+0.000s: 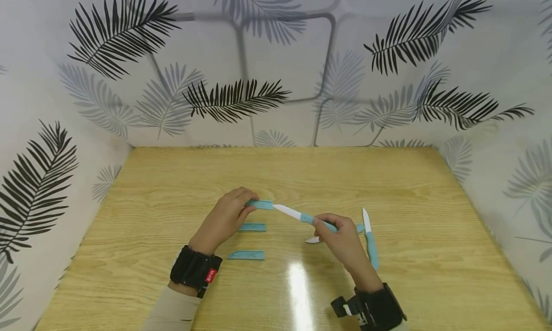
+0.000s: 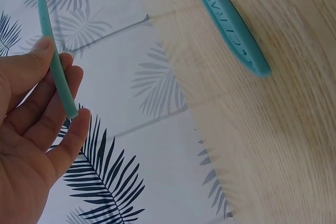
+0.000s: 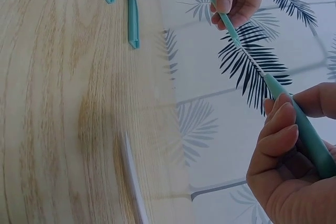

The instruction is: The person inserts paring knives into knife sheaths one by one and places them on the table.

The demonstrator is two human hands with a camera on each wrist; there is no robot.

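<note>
My left hand (image 1: 225, 217) pinches a teal blade sheath (image 1: 262, 205) between thumb and fingers, its open end facing right. My right hand (image 1: 342, 237) grips the teal handle of a white-bladed knife (image 1: 288, 211), which points left. In the head view the blade's tip is right at the sheath's mouth; in the right wrist view the sheath (image 3: 231, 31) and blade (image 3: 253, 61) line up. Both are held above the table. Two more teal sheaths lie below the left hand, the nearer sheath (image 1: 247, 255) with raised lettering, the other sheath (image 1: 253, 227) partly behind the fingers.
A second knife (image 1: 369, 237) lies to the right of my right hand, blade pointing away. Another knife (image 1: 312, 240) lies under that hand, mostly hidden. The wood-grain table (image 1: 181, 173) meets leaf-patterned walls (image 1: 284, 58) at the back and sides.
</note>
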